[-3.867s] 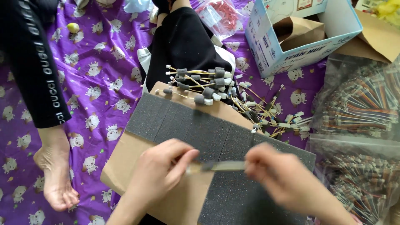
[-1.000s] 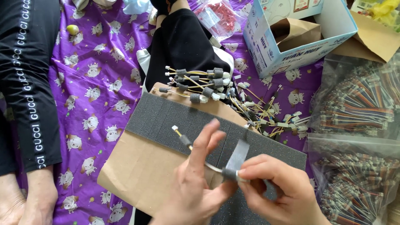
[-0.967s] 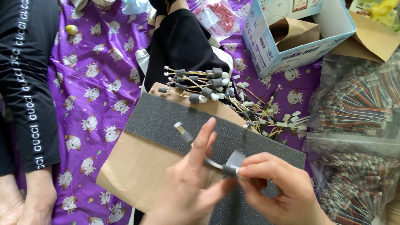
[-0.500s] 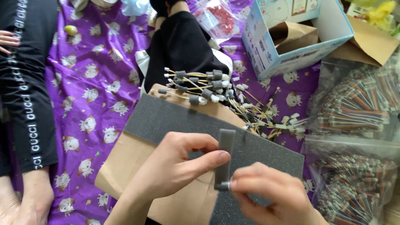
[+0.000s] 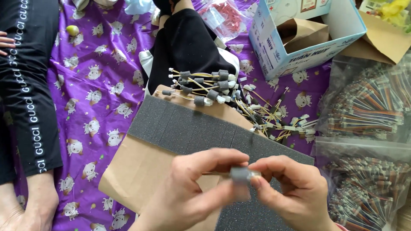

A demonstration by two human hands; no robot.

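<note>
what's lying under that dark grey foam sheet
The foam sheet lies on a piece of brown cardboard, which shows along its left and upper edges. Whatever is beneath its lower right part is hidden by both hands.

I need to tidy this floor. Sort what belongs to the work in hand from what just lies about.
In hand:
left hand and right hand pinching a small grey foam-wrapped wire piece
dark grey scored foam sheet
pile of finished foam-tipped wires
clear bags of coloured wires

Lying about:
blue-and-white cardboard box
small green ball
</note>
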